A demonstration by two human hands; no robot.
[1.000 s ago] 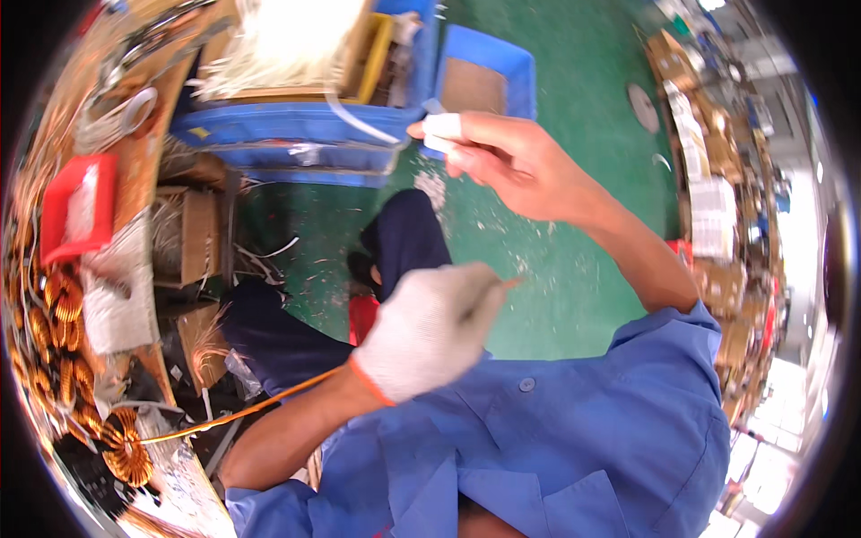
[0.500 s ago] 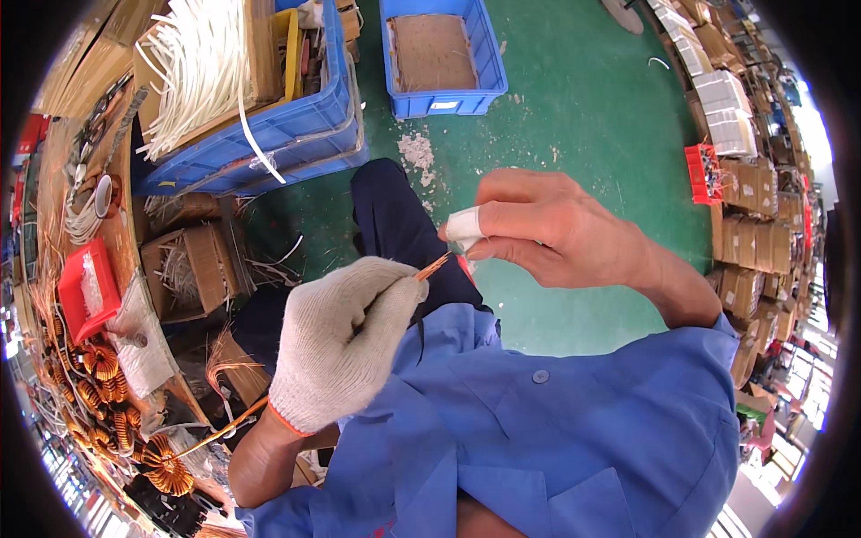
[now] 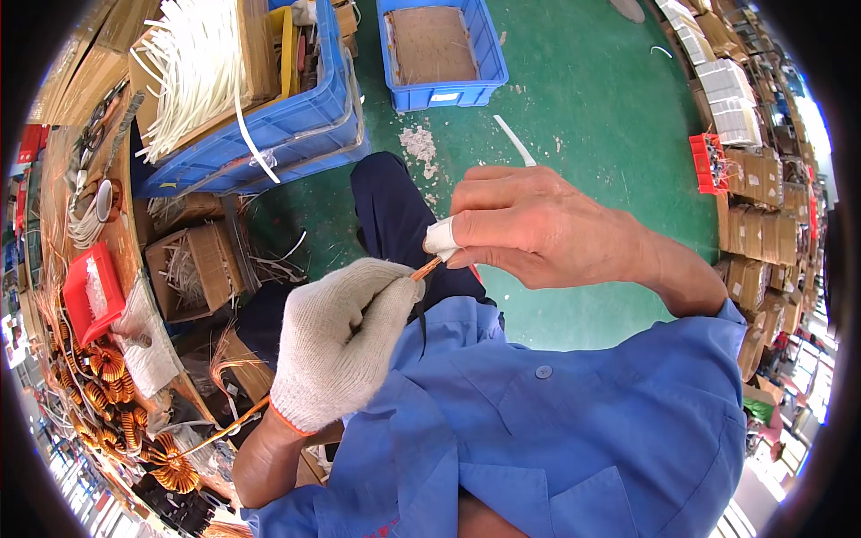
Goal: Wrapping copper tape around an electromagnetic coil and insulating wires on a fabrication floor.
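From where I stand, the two hands meet in front of the blue work shirt (image 3: 556, 421), busy at the tip of a copper wire bundle (image 3: 427, 268). I would call the step in hand bringing the wire tip and a white tube (image 3: 513, 140) together. The next move, as I judge it, calls for the left hand to keep the strands bunched and steady while the right makes small, exact pushes or twists.

The left hand (image 3: 345, 341), in a pale knit glove, curls with its back turned up, its thumb and forefinger closed narrowly on the bundle just short of the tip. The bare right hand (image 3: 538, 229) comes across from the right with its elbow bent out and its knuckles up. Its fingers are pinched together right at the wire tip, one wrapped in white. They seem to grip the tube, which shows beyond the knuckles, though the hand hides its near end.

Near the left forearm an orange wire slants up from a copper coil (image 3: 176, 468) by the cluttered desk (image 3: 199, 399); the arm hides whether it is the same bundle.
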